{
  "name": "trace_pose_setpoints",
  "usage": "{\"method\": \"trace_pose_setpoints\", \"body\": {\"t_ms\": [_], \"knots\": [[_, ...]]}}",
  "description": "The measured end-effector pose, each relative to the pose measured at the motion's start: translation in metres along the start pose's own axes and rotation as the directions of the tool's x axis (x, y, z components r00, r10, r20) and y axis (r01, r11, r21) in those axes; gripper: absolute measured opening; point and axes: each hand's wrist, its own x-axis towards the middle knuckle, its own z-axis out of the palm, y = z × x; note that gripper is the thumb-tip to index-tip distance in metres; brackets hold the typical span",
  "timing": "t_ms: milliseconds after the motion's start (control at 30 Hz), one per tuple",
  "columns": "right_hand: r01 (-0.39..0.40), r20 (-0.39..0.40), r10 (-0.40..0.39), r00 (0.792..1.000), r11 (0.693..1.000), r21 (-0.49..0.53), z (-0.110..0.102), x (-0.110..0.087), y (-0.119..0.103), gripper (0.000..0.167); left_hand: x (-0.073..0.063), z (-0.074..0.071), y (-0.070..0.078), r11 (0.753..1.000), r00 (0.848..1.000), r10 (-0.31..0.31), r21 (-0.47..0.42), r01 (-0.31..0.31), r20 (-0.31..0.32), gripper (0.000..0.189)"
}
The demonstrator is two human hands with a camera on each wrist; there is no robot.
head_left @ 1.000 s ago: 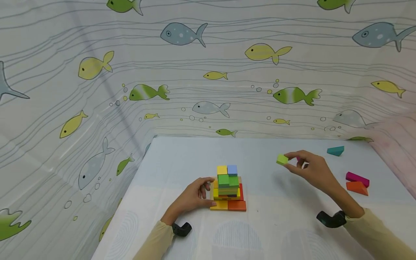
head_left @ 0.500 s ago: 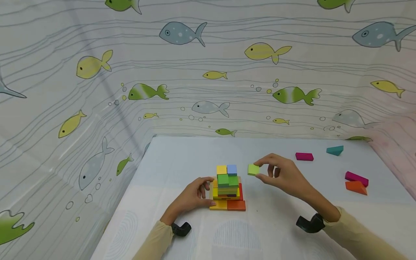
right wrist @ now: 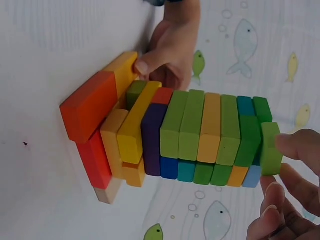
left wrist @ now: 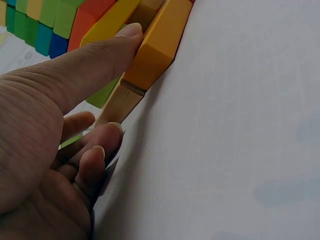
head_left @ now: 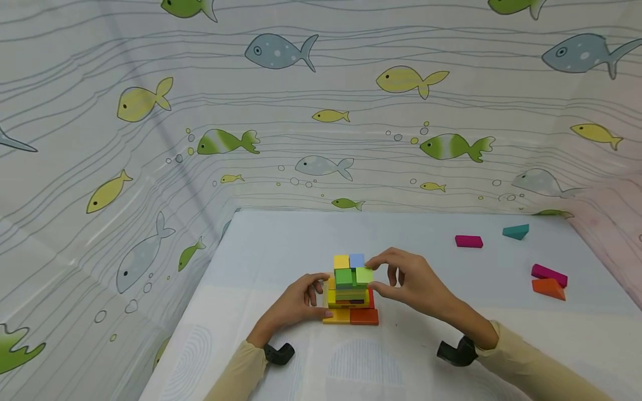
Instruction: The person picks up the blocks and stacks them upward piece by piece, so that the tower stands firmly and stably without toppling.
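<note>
Light green block (head_left: 364, 275), pinched by right hand (head_left: 408, 284), atop block stack (head_left: 349, 295)

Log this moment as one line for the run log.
right hand: pinches light green block at stack top | left hand: steadies block stack base | table

The right hand (head_left: 411, 284) covers the right flank of the tower (head_left: 350, 289) in the head view, so the lower blocks behind its fingers cannot be seen. In the right wrist view that hand (right wrist: 287, 195) is cut off by the frame's right and bottom edges, and whether the light green block (right wrist: 270, 148) it pinches already rests on the tower cannot be told. The left hand (left wrist: 55, 150) fills the left wrist view, cropped by the edges, hiding the tower's base behind its thumb.
</note>
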Motion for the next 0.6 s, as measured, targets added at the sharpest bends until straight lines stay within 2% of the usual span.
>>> {"method": "trace_pose_setpoints", "body": {"t_ms": [400,500,600], "knots": [[-0.005,-0.046,0.006,0.999,1.0,0.018,0.009,-0.001,0.002,0.034,-0.001,0.001,-0.001,1.0,1.0,-0.016,-0.001,0.016,-0.002,0.079],[-0.026,-0.084,0.026,0.996,1.0,0.006,0.003,-0.001,0.01,0.029,-0.001,0.001,-0.001,1.0,1.0,-0.016,0.006,0.016,0.002,0.079],[-0.091,-0.139,0.086,0.987,0.995,-0.031,-0.009,0.0,0.033,0.02,-0.001,0.0,-0.001,1.0,1.0,-0.018,0.007,0.018,0.003,0.079]]}}
